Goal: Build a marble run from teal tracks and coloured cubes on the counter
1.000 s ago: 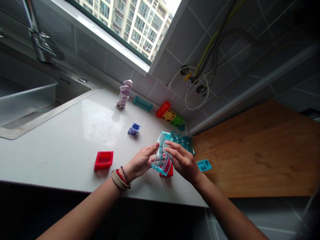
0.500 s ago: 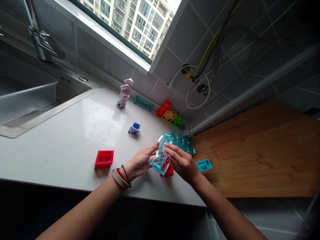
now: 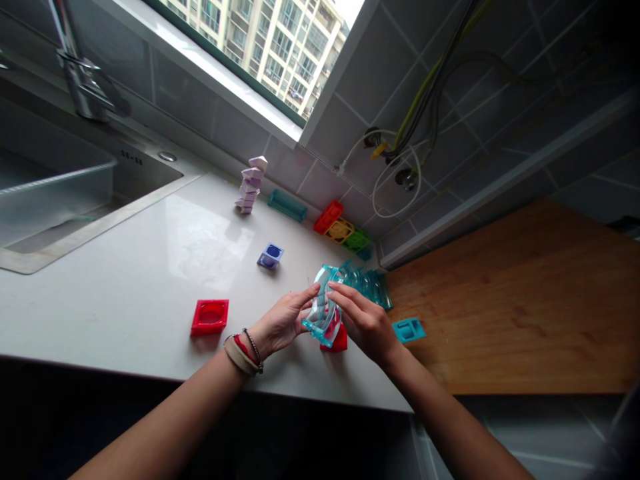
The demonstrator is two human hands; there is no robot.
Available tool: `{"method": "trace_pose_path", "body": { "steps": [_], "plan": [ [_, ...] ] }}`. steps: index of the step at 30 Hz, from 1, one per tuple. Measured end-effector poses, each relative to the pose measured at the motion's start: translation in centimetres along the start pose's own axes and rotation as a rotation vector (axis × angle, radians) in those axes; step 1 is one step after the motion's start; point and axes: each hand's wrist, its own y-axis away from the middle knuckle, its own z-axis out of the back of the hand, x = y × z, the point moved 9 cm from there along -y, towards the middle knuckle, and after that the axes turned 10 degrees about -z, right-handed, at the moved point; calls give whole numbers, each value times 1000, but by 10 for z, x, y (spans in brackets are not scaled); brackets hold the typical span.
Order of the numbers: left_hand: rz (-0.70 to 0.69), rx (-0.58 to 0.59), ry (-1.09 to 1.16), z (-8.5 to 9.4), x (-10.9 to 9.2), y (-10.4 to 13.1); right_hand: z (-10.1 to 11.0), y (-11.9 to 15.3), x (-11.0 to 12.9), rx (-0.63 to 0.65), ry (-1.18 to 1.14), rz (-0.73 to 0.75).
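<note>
Between my two hands is a clear teal plastic piece [image 3: 323, 310] with curved sides, held tilted above the counter. My left hand [image 3: 285, 322] grips its left side, thumb on the near face and fingers behind. My right hand [image 3: 363, 323] holds the right side with its fingertips. Partly hidden below and behind the piece is a red block [image 3: 337, 339] on the counter. Several teal clear pieces [image 3: 367, 285] lie in a row just beyond my right hand. A blue-teal piece [image 3: 409, 329] rests at the wooden board's left edge, right of my right wrist.
A red square piece [image 3: 210, 317] and a small blue piece [image 3: 271, 255] stand on the white counter [image 3: 125, 300]. Farther back are a lilac stack [image 3: 251, 185], a teal bar [image 3: 287, 205] and red, yellow and green pieces [image 3: 340, 230]. A sink [image 3: 160, 187] is left, a wooden board [image 3: 515, 300] right.
The clear teal piece has tilted very slightly between my hands. Both hands keep hold of it, nearly in the same place.
</note>
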Motion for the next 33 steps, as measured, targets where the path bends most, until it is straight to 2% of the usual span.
{"method": "trace_pose_path", "body": {
  "steps": [15, 33],
  "plan": [
    [32, -52, -67, -3, -3, 7, 1, -1, 0, -36, 20, 9],
    [58, -93, -75, 1, -1, 7, -1, -4, -5, 29, 30, 3]
  ]
}}
